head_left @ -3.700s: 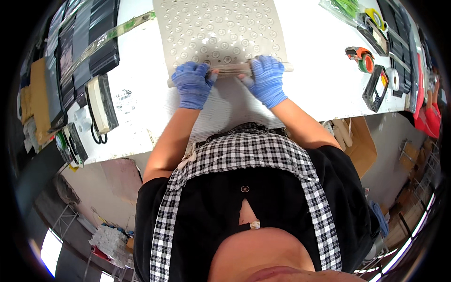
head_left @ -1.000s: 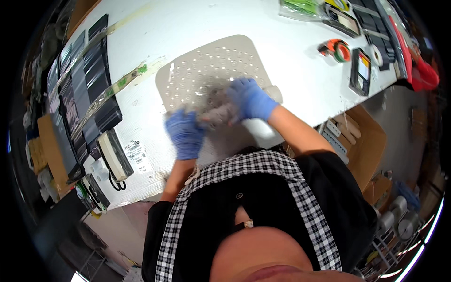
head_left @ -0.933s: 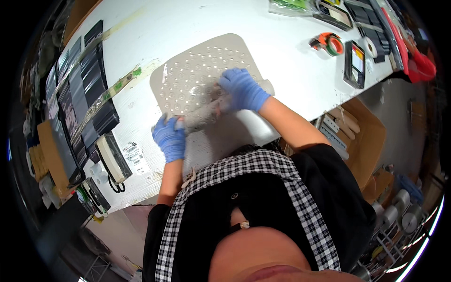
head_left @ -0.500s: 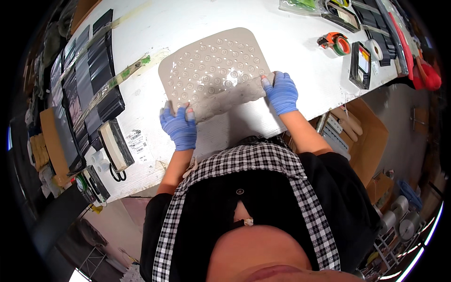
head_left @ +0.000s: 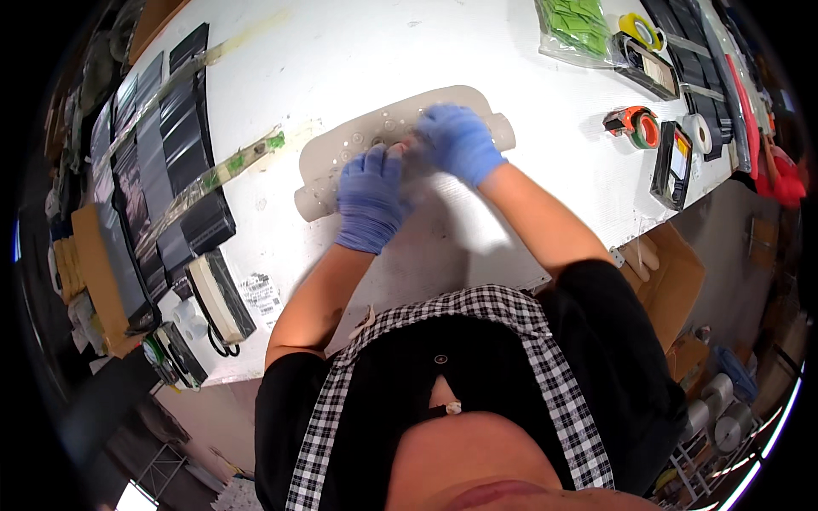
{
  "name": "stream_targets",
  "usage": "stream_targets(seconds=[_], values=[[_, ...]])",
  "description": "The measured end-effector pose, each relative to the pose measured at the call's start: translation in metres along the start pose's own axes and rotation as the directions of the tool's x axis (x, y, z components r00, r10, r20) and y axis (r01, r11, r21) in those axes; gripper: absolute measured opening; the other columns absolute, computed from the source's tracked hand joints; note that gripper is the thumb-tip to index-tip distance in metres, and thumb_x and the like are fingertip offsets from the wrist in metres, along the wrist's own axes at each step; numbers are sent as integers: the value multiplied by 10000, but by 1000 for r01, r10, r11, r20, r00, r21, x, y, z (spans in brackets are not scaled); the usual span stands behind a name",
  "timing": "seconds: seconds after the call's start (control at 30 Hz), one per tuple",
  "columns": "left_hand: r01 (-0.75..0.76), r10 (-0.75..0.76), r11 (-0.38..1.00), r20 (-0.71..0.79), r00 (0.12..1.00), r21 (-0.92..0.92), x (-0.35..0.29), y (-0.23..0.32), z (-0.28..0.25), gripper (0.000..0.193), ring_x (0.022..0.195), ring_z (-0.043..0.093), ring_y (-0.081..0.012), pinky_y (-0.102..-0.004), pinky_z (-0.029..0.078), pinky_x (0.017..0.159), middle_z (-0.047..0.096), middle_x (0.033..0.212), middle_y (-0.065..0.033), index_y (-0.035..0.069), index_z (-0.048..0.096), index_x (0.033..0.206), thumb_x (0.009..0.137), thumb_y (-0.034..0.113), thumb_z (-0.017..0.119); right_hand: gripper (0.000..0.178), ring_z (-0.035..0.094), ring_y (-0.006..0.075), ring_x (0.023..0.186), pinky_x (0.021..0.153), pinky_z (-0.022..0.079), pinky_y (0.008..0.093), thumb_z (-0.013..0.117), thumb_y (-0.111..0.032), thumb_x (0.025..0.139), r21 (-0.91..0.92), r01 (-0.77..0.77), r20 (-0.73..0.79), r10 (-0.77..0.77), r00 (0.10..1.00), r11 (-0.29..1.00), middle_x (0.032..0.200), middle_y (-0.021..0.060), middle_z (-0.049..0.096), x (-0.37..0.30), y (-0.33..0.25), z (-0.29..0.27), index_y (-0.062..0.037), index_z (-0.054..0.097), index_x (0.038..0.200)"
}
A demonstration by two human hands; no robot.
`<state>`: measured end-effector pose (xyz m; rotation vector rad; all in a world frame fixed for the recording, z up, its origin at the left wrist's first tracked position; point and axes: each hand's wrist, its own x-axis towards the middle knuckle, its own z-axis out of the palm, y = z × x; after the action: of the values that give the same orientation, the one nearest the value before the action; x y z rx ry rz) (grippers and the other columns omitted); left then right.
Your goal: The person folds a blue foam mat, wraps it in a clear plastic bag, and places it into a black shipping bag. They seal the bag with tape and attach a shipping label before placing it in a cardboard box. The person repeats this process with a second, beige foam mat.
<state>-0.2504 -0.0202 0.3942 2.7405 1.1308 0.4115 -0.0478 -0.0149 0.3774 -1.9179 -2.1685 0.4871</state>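
A beige bath mat [head_left: 366, 134] with suction cups and small holes lies on the white table, its near part rolled into a thick tube. Both ends of the roll stick out past my hands, while a shortened flat strip stays on the far side. My left hand [head_left: 371, 200], in a blue glove with bare fingertips, is curled over the roll left of its middle. Close beside it, my right hand [head_left: 462, 145] in a matching glove bends over the roll and mat; its fingers are partly blurred and hidden.
On the left stand dark folded packages [head_left: 175, 136] and a boxed item [head_left: 220, 298]. At the right are an orange tape dispenser [head_left: 635, 126], a black-framed device [head_left: 671, 166], a white roll [head_left: 699, 134] and a bag of green pieces [head_left: 575, 30]. A cardboard box [head_left: 677, 272] sits below the table edge.
The mat has been rolled further away from me, leaving less of it flat. My hands have moved from the roll's two ends in toward its middle.
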Motion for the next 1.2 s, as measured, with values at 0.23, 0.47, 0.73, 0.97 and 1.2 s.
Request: stream_targets(seconds=[0.23, 0.47, 0.73, 0.97, 1.2], values=[[202, -201, 978, 458, 866, 47, 52, -37, 7, 648, 1078, 603, -312, -386, 504, 947, 606, 1200, -164, 58, 509, 1314, 774, 333, 742, 327, 633, 296, 987, 885, 496, 386, 660, -379, 851, -253, 221, 168, -183, 969, 942, 1030, 90, 658, 20, -9, -8, -114, 688, 1040], [198, -201, 978, 592, 781, 71, 27, 26, -36, 630, 1140, 601, -313, -393, 517, 946, 604, 1230, -178, 51, 493, 1335, 823, 369, 677, 399, 676, 275, 1019, 911, 513, 389, 716, -322, 773, -153, 128, 328, -72, 942, 980, 1078, 85, 699, -36, -29, -39, -163, 660, 1134], [83, -51, 996, 542, 839, -35, -83, 101, -4, 832, 1066, 599, -364, -429, 507, 905, 586, 1152, -219, -35, 462, 1305, 670, 377, 806, 659, 495, 275, 1284, 1109, 346, 420, 728, -478, 769, -125, 60, 212, -33, 977, 990, 1344, 91, 555, -182, -46, 9, -178, 564, 1333], [227, -60, 953, 608, 792, -201, -60, 38, 46, 833, 994, 636, -360, -419, 515, 884, 630, 1097, -238, -57, 494, 1252, 645, 377, 864, 283, 583, 247, 1053, 902, 475, 408, 680, -361, 811, 327, -55, -426, 199, 883, 943, 1067, 69, 629, -249, -39, 72, -152, 682, 1002], [152, 14, 940, 481, 876, -305, -58, -37, 39, 721, 995, 606, -265, -360, 495, 908, 615, 1093, -164, -26, 508, 1235, 657, 218, 862, 342, 635, 320, 981, 897, 489, 443, 560, -417, 927, 457, -779, 529, 573, 626, 430, 994, 106, 698, -339, -12, 230, -118, 728, 935]])
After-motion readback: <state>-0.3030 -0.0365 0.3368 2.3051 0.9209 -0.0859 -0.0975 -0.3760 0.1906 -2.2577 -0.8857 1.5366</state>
